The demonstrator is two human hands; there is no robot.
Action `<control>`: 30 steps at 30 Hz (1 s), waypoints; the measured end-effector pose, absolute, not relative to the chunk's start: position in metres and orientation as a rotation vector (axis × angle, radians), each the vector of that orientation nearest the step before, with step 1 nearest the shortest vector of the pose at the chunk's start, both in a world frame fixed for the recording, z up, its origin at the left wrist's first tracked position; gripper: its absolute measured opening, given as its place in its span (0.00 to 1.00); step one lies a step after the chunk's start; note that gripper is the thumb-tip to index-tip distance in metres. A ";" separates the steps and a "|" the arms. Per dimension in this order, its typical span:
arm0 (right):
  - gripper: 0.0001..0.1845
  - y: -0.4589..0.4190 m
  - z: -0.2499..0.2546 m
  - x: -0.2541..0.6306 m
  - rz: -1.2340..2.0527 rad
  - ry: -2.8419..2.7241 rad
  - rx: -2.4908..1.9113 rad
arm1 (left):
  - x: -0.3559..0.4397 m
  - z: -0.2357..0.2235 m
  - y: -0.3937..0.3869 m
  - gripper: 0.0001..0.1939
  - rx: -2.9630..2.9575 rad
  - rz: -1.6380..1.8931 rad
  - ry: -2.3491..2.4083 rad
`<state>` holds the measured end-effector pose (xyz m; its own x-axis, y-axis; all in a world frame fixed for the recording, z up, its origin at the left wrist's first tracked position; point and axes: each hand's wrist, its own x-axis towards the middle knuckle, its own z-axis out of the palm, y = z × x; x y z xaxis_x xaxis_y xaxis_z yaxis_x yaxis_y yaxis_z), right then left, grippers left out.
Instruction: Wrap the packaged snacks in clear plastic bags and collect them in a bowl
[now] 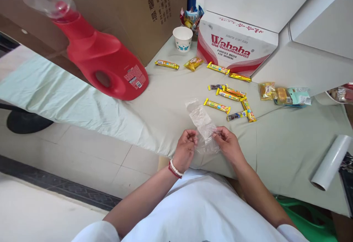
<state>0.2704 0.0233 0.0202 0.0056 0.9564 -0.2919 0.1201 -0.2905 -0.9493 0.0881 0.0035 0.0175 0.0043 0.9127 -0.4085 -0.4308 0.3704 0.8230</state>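
While the left hand [185,149] and right hand [229,144] pinch a clear, crinkled plastic bag [204,132] at the near edge of the grey-green cloth-covered table [162,111], it looks empty; slim yellow-wrapped snack sticks [217,106] lie outside

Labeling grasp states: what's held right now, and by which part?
A clear plastic bag: left hand pinches its left edge, right hand its right edge, near the end closest to the person.
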 end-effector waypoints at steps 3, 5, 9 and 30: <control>0.17 0.015 0.022 0.268 1.343 -1.108 -1.514 | 0.094 0.022 0.008 0.21 0.661 1.087 1.145; 0.18 0.009 0.023 0.269 1.373 -1.036 -1.519 | 0.098 0.022 0.014 0.20 0.798 1.017 1.270; 0.22 -0.004 0.026 0.282 1.502 -1.022 -1.573 | 0.103 0.013 0.026 0.17 0.899 0.985 1.366; 0.23 0.021 0.025 0.299 1.537 -0.861 -1.502 | 0.083 0.028 0.020 0.37 0.254 0.941 0.818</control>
